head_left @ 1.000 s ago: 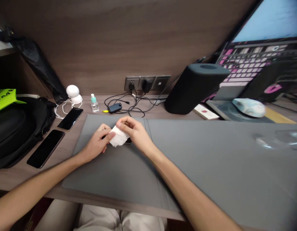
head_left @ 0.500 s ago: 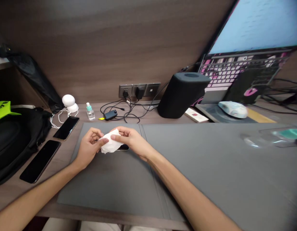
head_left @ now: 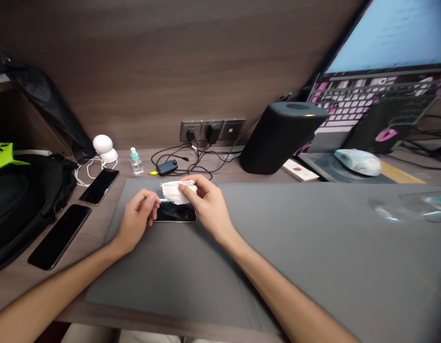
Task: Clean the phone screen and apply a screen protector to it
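Observation:
A black phone lies flat on the grey desk mat. My left hand grips the phone's left end with curled fingers. My right hand pinches a crumpled white tissue just above the phone's far edge. Both forearms reach in from the bottom of the view.
Two more dark phones lie on the wooden desk at left, beside a black bag. Behind are a small bottle, white earphones, cables and wall sockets, a black speaker, a laptop and a mouse.
The right hand has lifted the tissue up and away from the phone, uncovering the dark screen. The left hand has kept its hold at the phone's left end.

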Tool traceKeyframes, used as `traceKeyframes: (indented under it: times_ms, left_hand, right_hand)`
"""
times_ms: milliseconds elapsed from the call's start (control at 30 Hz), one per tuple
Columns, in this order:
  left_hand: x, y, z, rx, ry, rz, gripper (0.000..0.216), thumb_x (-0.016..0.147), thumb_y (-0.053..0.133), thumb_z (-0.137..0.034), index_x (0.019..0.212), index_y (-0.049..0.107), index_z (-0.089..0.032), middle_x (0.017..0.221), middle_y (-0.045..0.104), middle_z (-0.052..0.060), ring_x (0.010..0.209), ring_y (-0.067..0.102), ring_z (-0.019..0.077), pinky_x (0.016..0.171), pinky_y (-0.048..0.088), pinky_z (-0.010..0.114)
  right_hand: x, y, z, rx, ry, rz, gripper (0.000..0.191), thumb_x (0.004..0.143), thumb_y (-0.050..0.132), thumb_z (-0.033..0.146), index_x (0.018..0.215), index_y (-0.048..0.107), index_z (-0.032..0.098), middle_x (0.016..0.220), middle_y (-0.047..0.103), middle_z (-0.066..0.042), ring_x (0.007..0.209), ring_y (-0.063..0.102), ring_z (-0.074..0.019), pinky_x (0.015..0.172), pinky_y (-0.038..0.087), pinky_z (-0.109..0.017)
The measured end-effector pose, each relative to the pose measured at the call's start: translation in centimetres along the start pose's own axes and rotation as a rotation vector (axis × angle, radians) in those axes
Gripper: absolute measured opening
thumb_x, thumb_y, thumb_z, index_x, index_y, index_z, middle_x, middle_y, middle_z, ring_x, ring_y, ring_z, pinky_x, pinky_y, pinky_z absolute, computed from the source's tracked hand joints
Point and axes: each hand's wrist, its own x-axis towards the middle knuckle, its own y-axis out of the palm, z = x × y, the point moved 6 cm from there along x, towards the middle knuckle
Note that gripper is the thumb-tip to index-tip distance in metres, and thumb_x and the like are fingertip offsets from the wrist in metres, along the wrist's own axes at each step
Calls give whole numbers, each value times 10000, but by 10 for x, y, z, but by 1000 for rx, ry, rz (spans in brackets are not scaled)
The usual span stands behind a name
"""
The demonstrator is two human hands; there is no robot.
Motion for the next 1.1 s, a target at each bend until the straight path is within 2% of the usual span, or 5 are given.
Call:
traceKeyframes:
  times_ms: [133, 267, 800, 933, 1100]
  left_hand:
    - [0, 6, 3, 11, 47, 4, 387, 1000, 660, -397, 1362, 618, -267, 1394, 604, 82, 1088, 690, 182, 912, 585, 301]
    - [-3, 20, 7, -116, -13, 157, 554, 1003, 658, -368, 1532, 515, -283, 1654, 448, 75, 1459, 509, 268, 1210, 435, 394]
    - [-1, 23, 8, -237, -139, 256, 459, 918, 720, -575, 1151, 796, -187, 1161, 789, 59, 1173, 688, 299, 1047, 515, 408]
    - [1, 23, 14, -416, -208, 293, 388, 916, 752, -543, 1131, 813, -225, 1179, 787, 43, 1203, 676, 265, 1115, 459, 405]
    - [3, 27, 11, -550, -209, 341, 439, 865, 785, -603, 1159, 802, -276, 1379, 706, 53, 1408, 554, 294, 1240, 346, 481]
  right_hand:
    - [-7, 5, 6, -106, -96, 18, 154, 938, 648, 365, 982, 710, 231, 964, 736, -22, 848, 624, -206, 784, 457, -317]
    - [-16, 11, 12, -152, -160, 19, 141, 957, 648, 348, 989, 730, 238, 973, 754, -22, 863, 647, -208, 822, 468, -322]
    - [-21, 26, -3, 71, 109, 188, 418, 844, 764, 520, 1144, 693, 238, 710, 608, 40, 646, 525, -154, 636, 428, -295]
    - [-21, 28, -2, 104, 116, 209, 427, 838, 777, 499, 1157, 699, 226, 789, 656, 17, 712, 575, -165, 698, 467, -307]
    - [-25, 29, 14, -22, -91, 94, 260, 888, 745, 423, 1104, 752, 279, 1125, 693, -57, 1054, 638, -235, 925, 518, -365]
